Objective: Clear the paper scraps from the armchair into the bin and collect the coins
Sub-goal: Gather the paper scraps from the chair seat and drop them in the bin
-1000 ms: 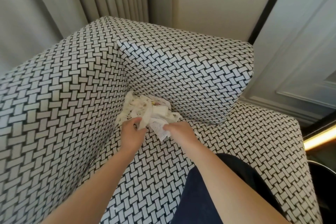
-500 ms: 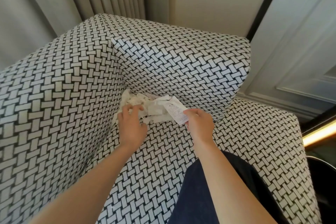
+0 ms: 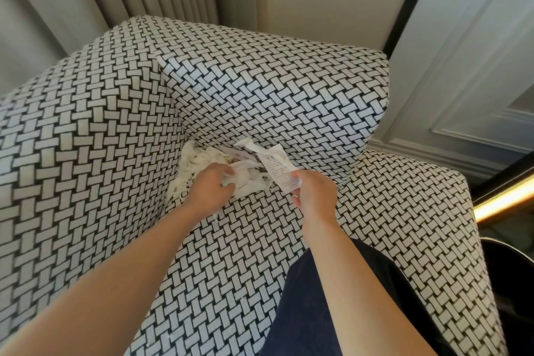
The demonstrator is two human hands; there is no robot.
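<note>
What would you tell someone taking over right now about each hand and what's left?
Left hand grips crumpled paper scraps in the armchair seat's back corner.
Right hand pinches a printed receipt at the pile's edge.
Done: nothing finished; the pile is still on the seat.
Left: bin all the paper, then collect the coins; no coins or bin plainly visible.

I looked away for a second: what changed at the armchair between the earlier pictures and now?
The right hand pulled a printed slip rightward from the pile of scraps and pinches it by its lower edge. The left hand slid further onto the pile, fingers curled into the scraps. The pile stays in the back corner of the armchair.
</note>
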